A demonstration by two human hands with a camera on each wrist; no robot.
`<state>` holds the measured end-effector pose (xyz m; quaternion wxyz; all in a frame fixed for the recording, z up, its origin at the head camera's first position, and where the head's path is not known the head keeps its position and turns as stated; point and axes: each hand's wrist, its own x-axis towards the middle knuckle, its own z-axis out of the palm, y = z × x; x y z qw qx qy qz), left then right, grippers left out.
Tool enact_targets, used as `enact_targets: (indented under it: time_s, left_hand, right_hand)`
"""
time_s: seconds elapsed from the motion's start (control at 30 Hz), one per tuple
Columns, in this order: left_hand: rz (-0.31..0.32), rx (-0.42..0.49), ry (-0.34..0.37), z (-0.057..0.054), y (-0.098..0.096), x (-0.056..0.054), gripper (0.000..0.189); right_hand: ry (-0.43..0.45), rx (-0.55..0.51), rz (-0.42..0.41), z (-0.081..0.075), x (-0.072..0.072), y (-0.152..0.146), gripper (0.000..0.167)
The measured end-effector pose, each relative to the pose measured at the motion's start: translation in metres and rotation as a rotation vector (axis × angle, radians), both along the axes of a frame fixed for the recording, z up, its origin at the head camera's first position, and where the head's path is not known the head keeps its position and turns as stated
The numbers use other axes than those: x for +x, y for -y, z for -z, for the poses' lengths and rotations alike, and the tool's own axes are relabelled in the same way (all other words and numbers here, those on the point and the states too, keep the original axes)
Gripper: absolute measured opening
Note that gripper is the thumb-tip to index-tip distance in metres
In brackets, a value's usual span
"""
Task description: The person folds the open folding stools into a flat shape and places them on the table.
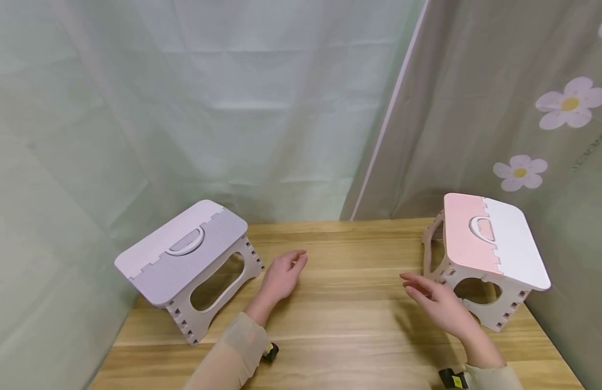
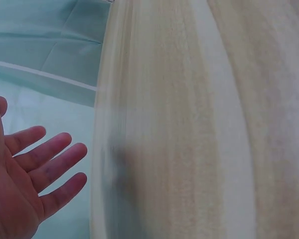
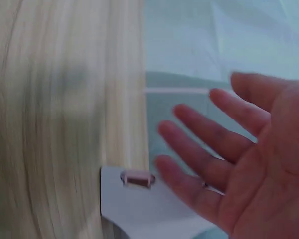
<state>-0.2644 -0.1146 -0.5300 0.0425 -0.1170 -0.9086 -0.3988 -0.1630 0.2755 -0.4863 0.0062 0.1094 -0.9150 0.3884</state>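
Two folding step stools stand unfolded on the wooden table. The left one (image 1: pixel 184 244) has a pink and grey-lilac top with an oval carry handle. The right one (image 1: pixel 491 238) has a salmon and white top with a similar handle. My left hand (image 1: pixel 281 277) hovers just right of the left stool, holding nothing, fingers loosely extended in the left wrist view. Near the front left of the right stool is my right hand (image 1: pixel 439 306), also holding nothing. In the right wrist view its fingers (image 3: pixel 204 144) are spread, overlapping a pale stool leg (image 3: pixel 139 204).
The wood-grain table (image 1: pixel 330 325) reaches back to a pale green curtain (image 1: pixel 262 135). A grey-brown curtain with white flowers (image 1: pixel 520 173) hangs at the right. Each wrist wears a small black strap device (image 1: pixel 270 352) near the sleeve cuff.
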Motion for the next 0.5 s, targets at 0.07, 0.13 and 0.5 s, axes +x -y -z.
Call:
enact_targets:
  time_s: [0.07,0.13,0.5]
  left_hand:
    - [0.007,0.021,0.004,0.002,0.001,0.000,0.048]
    - [0.017,0.041,0.011,0.004,0.001,0.001,0.048]
    - [0.031,0.077,0.034,0.004,0.000,0.005,0.046]
  right_hand:
    - [0.038,-0.016,-0.024,0.001,0.005,-0.007,0.041]
    - [0.070,-0.021,-0.022,0.002,0.011,-0.015,0.044]
    - [0.096,0.100,0.118,-0.005,0.045,-0.065,0.045]
